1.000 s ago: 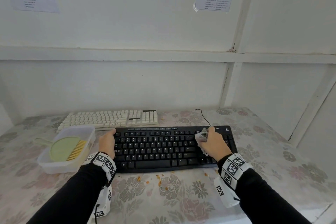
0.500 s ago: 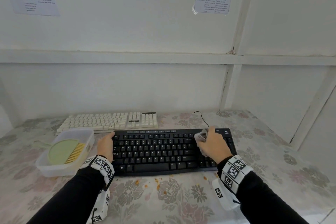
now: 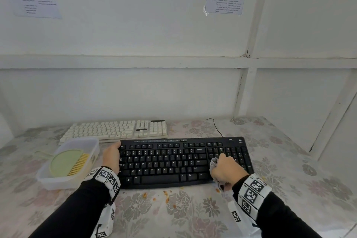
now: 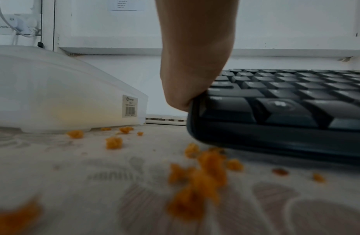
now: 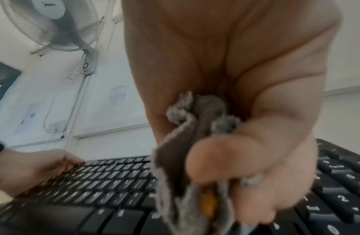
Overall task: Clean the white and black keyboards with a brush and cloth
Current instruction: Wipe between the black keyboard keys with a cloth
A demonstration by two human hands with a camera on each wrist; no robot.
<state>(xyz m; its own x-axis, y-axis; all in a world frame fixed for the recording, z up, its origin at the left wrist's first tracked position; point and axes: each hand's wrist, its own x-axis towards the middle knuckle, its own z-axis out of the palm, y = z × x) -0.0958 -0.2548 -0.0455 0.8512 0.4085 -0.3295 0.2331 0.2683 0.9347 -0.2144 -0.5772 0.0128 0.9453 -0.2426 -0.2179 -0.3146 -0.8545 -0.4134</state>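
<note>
The black keyboard [image 3: 170,162] lies in front of me; the white keyboard [image 3: 116,129] sits behind it to the left. My left hand [image 3: 112,156] grips the black keyboard's left edge, fingers curled over its far-left corner; its palm heel [image 4: 195,71] presses that edge of the keyboard [image 4: 285,103]. My right hand [image 3: 227,170] clutches a bunched grey cloth [image 3: 214,162] on the keys at the right, near the front edge. In the right wrist view the cloth [image 5: 175,167] carries an orange crumb. The green brush [image 3: 67,162] with yellow bristles lies in a tub.
The translucent plastic tub [image 3: 90,146] stands just left of the black keyboard. Orange crumbs [image 3: 166,196] are scattered on the floral tablecloth along the keyboard's front edge, and more crumbs [image 4: 205,174] lie by its left corner. A white wall closes the back and right.
My right hand has drawn the cloth from the upper right keys down toward the keyboard's front edge. The left hand has stayed on the left edge.
</note>
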